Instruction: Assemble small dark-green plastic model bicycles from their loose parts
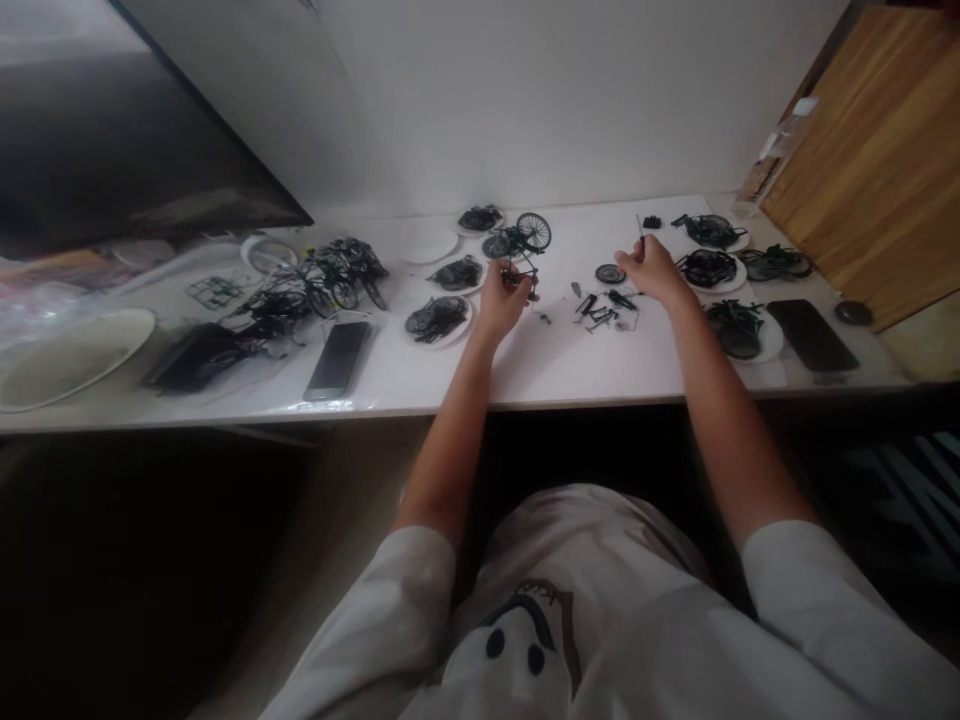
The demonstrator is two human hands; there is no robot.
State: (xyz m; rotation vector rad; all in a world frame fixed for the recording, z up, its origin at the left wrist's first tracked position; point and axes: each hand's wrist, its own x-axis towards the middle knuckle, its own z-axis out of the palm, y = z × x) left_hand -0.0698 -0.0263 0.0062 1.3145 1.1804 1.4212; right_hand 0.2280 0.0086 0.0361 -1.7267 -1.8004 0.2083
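Observation:
My left hand (504, 300) is closed around the frame of a small dark model bicycle (529, 262), held above the white table. Its one visible spoked wheel (534, 232) points away from me. My right hand (649, 268) pinches a thin screwdriver (641, 238), its shaft pointing up and away. A loose wheel (610, 273) lies on the table just left of my right hand. Between the hands, several small dark bicycle parts (600, 312) are scattered. A little black block (652, 222) sits behind my right hand.
Plates with dark parts stand left (466, 322) and right (772, 340). Further left are a heap of model bicycles (345, 270), a phone (337, 360) and a large shallow bowl (142, 330). At right lie a black phone (811, 335), a bottle (780, 150) and a wooden board (885, 150).

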